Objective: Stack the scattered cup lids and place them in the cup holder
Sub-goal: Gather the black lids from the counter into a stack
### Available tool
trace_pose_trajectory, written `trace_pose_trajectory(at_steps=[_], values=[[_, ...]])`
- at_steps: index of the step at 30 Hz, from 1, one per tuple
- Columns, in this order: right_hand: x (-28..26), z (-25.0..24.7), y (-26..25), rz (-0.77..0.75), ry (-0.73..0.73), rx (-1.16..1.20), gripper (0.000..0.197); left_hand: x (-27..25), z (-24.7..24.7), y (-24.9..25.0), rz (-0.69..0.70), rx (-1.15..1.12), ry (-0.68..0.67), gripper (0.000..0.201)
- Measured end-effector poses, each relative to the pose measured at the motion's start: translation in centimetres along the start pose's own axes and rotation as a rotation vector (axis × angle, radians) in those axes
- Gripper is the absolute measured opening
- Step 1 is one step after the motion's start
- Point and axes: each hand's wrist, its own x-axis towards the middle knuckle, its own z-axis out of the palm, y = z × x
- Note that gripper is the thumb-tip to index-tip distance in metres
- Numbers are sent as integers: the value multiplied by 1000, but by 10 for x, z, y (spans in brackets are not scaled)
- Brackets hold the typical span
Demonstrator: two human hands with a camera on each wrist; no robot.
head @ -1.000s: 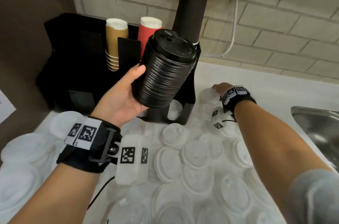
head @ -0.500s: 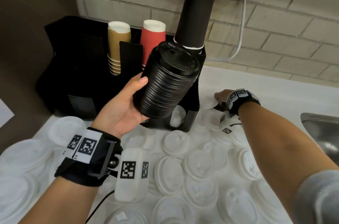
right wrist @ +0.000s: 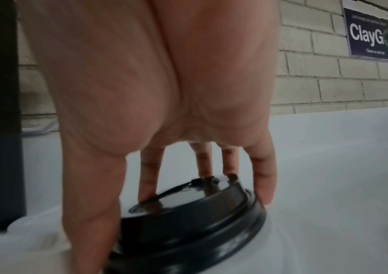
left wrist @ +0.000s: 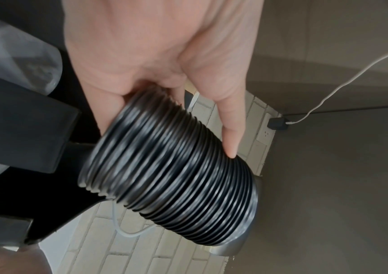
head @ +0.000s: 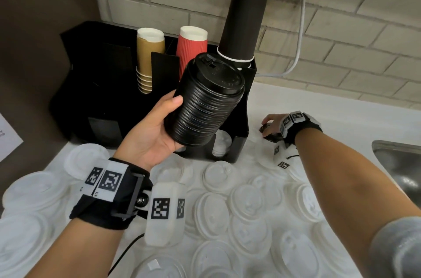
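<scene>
Left hand (head: 150, 136) wraps a tall stack of black lids (head: 205, 104); right hand (head: 272, 124) pinches a loose black lid (right wrist: 188, 218) near the desk's back edge. Light, slick plastic, probably; best held by the rim.

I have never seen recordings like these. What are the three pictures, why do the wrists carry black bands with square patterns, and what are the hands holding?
No machine here: a person works with bare hands and wears three cameras. The head view looks down from the forehead; each wrist view looks along one hand. The bands with square patterns hold the wrist cameras.

The left hand holds a tall stack of black lids, tilted, in front of the black cup holder, which contains paper cups. The right hand grips a single black lid lying on the white counter. Many white lids lie scattered there. A metal sink is at the right.
</scene>
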Motion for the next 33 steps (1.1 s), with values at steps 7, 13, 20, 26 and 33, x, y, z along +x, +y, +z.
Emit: trace_pose_trajectory(at_steps=[7,13,20,26,33], values=[[-28,-12,6,24,252,167,49,-5,-4,-4,-5,-45,13,64],[-119,-44,-5,-122,458,820,46,-11,-5,-14,-23,-94,-1,64],[-237,-1,-56,-725,610,1324,37,-24,-7,-35,-27,-147,-63,44],[-270,30,-93,-792,699,1188,27,-33,-6,-42,-46,-118,-53,57],[-280,28,-105,-833,746,977,26,-37,-4,-42,-36,-20,-33,57]])
